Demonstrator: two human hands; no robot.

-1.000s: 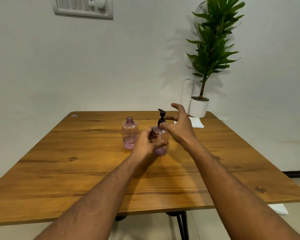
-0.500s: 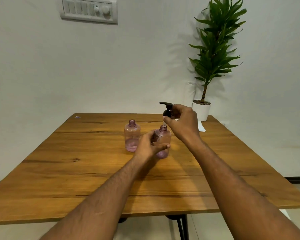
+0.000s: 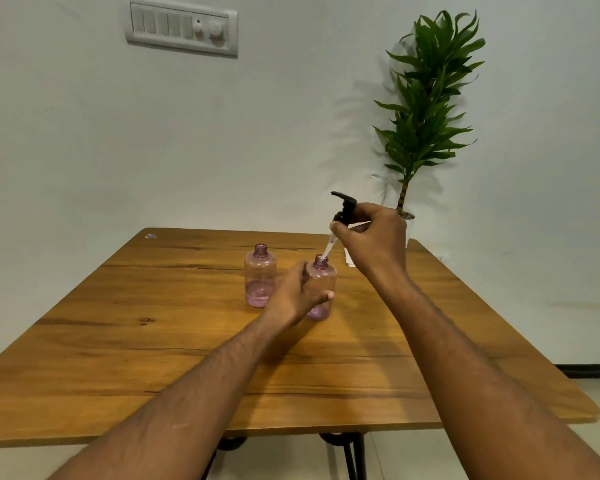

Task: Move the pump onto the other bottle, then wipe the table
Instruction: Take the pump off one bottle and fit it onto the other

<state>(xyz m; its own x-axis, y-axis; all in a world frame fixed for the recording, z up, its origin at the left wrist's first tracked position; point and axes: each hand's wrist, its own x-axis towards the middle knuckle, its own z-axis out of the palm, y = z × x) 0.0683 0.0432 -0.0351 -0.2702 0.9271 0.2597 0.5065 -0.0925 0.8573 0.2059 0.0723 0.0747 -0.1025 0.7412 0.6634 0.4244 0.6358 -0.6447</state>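
Observation:
Two clear pink bottles stand upright on the wooden table (image 3: 153, 341). My left hand (image 3: 297, 294) grips the right bottle (image 3: 323, 273) around its body. My right hand (image 3: 374, 239) holds the black pump (image 3: 343, 207) above that bottle, tilted, with its clear tube (image 3: 327, 249) partly drawn out and the tube's lower end still inside the neck. The left bottle (image 3: 260, 277) stands uncapped a short way to the left, untouched. A white cloth (image 3: 349, 259) lies behind my right hand, mostly hidden.
A potted green plant (image 3: 426, 109) stands beyond the table's far right corner against the white wall. A switch panel (image 3: 182, 27) is on the wall. A small pale spot (image 3: 150, 235) lies at the far left corner.
My right hand has unscrewed the pump and lifted it up off the right bottle, drawing the tube out. My left hand keeps hold of that bottle. The camera tilted upward.

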